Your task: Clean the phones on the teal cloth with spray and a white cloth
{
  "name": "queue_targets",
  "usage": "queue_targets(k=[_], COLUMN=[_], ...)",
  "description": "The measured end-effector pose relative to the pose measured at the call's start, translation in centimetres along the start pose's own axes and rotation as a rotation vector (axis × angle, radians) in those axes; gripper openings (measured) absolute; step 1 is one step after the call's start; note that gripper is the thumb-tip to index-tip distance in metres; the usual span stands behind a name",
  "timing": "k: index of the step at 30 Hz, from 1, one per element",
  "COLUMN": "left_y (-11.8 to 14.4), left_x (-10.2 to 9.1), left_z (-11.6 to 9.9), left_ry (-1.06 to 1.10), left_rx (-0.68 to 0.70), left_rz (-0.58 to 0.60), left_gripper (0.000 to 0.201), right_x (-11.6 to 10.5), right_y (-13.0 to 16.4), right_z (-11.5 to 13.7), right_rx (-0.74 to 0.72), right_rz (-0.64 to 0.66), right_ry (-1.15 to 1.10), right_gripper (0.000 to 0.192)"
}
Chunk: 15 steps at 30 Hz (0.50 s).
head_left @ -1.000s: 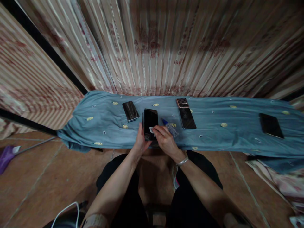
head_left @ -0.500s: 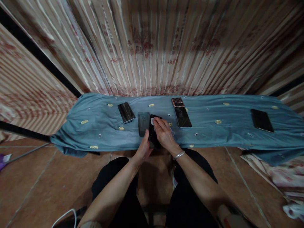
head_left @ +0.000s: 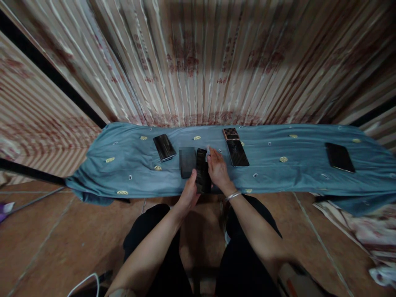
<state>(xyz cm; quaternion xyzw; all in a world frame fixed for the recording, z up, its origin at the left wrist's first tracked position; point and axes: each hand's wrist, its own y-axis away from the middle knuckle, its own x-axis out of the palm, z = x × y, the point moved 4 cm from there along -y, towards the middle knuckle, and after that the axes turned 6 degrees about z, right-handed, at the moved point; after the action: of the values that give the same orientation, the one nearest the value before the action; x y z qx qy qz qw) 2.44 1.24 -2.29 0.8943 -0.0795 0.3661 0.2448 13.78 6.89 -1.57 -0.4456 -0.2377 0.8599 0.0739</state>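
Note:
My left hand (head_left: 188, 192) is wrapped round the lower left side of a black phone (head_left: 202, 175), its thumb along the edge. The phone is held over the front of the cloth-covered table, its dark face up. My right hand (head_left: 218, 168) is at the phone's upper right edge, fingers together, pinching a small pale cloth (head_left: 208, 154) against that edge. Beside the phone on the left lies a dark grey flat case or box (head_left: 187, 161); which of these it is I cannot tell.
A blue patterned cloth (head_left: 300, 173) covers the narrow table. On it are a dark phone (head_left: 164, 147) at left, another black phone (head_left: 238, 153) touching a checkered copper-edged item (head_left: 230, 133), and a black tablet-like device (head_left: 339, 157) far right. A curtain (head_left: 198, 62) hangs behind.
My right hand has shifted with the pale cloth from the phone's face to its right edge, uncovering more of the face. My left hand keeps its hold.

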Motion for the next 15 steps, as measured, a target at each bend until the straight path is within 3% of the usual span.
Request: queue_targets(k=[7,15], left_y=[-0.5,-0.8], left_x=[0.0,0.8], left_z=[-0.4,-3.0], left_ry=[0.035,0.117], left_rx=[0.043,0.122], left_rz=[-0.031,0.023], left_gripper=[0.040,0.055], right_x=[0.4,0.9], right_y=[0.6,2.3], right_z=[0.7,3.0], right_rx=[0.088,-0.063], right_rz=[0.015,0.041], right_ry=[0.002,-0.014], right_gripper=[0.054,0.051])
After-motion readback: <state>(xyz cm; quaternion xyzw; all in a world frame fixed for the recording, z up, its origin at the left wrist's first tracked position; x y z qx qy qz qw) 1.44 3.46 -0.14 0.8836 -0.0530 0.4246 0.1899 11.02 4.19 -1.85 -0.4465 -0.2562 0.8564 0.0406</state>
